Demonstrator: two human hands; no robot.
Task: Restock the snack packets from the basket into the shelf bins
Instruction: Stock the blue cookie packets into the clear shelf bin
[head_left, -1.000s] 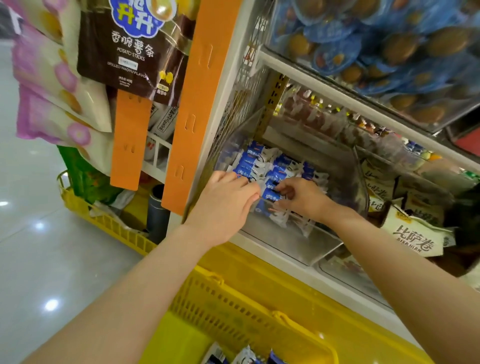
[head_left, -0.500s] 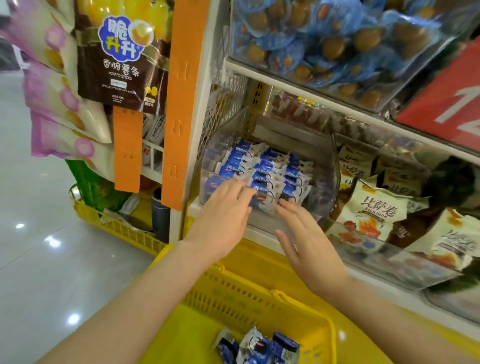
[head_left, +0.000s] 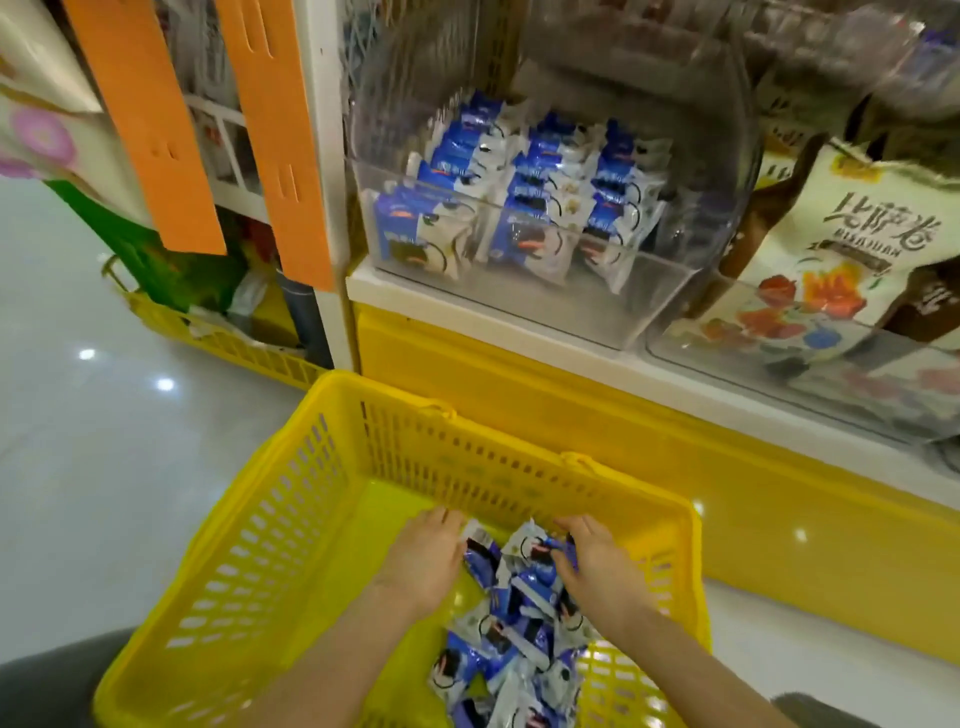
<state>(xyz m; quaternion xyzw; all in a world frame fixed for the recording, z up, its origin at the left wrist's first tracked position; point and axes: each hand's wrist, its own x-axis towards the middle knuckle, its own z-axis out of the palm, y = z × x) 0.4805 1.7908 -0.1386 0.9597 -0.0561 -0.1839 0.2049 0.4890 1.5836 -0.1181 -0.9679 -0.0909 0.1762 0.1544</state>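
Head view: my hands, out of the twelve-o'clock bin (head_left: 613, 306), now dig the basket (head_left: 322, 395) for another batch; left hand (head_left: 426, 566) flat beside packets (head_left: 519, 639), right hand (head_left: 605, 569) curling round some.

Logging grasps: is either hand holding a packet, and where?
Right hand pinches a blue packet by its upper edge, in the basket; whether the left hand grips anything cannot be told.
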